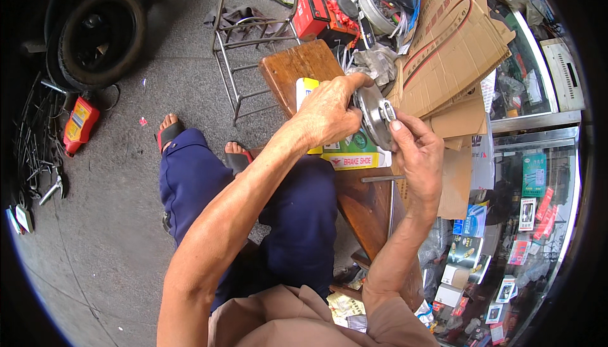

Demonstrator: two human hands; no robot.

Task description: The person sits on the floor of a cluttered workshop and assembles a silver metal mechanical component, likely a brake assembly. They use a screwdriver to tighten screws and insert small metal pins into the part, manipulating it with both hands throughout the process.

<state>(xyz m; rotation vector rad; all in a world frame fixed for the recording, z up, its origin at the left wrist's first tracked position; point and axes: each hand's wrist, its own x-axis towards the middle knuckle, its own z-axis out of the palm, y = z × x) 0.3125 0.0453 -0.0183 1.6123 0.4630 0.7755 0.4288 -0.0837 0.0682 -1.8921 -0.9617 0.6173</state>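
Note:
A round metal brake plate [375, 118] is held tilted between my two hands above the wooden bench. My left hand [327, 107] grips its left side, with a finger over the top rim. On the other side, my right hand [418, 149] pinches a small metal lever [388, 110] at the plate's face, thumb and fingers close to the rim. Under the plate lies a green, yellow and white printed carton [356, 160]. A second yellow and white box [306, 88] is partly hidden behind my left wrist. Below my right hand, a thin metal rod [382, 178] sticks out over the bench [363, 214].
Flattened cardboard [441, 47] leans right of the bench, beside a glass display case [536, 133] holding small boxes. A metal rack [251, 66] and red battery [310, 14] stand beyond. A tyre [102, 38], red bottle [80, 126] and hammer [53, 187] are at left.

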